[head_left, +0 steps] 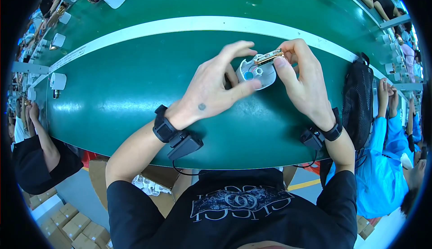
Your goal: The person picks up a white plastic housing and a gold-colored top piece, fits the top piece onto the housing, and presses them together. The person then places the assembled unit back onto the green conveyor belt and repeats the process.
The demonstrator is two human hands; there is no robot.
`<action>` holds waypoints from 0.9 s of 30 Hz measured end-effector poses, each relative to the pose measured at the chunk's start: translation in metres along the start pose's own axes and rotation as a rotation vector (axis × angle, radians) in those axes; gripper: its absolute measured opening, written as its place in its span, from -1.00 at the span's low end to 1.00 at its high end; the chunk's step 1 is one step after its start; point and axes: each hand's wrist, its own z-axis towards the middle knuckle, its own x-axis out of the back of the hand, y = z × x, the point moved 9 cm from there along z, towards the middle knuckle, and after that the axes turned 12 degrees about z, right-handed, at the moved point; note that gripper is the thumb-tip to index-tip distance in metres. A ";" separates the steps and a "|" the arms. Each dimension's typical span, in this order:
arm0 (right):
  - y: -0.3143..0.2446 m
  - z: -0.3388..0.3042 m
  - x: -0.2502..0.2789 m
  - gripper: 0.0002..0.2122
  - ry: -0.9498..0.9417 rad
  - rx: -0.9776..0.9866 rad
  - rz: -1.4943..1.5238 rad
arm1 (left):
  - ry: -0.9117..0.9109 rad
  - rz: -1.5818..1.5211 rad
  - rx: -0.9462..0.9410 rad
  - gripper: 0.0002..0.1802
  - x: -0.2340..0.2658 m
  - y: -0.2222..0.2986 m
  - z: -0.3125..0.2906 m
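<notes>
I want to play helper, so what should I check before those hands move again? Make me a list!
1. Right hand has the gold-coloured part: ok, pinched between thumb and fingers.
2. Left hand is at the white shell: ok, its thumb is at the near left edge.
3. Shell gripped firmly: cannot tell, a picture doesn't show how tight.
4. Shell's opening uncovered: not ok, the gold-coloured part overlaps its upper edge.
5. Black bag out of the way: ok, it lies to the right, apart from the shell.
</notes>
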 end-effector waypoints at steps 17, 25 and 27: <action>-0.025 0.001 -0.019 -0.57 0.053 0.313 -0.160 | -0.120 0.285 -0.145 -0.19 -0.015 -0.016 -0.004; -0.029 -0.002 -0.046 -0.49 0.021 0.326 -0.232 | -0.030 0.298 -0.253 -0.18 -0.014 -0.035 -0.016; -0.030 -0.003 -0.052 -0.48 0.010 0.332 -0.243 | -0.011 0.297 -0.272 -0.21 -0.013 -0.038 -0.020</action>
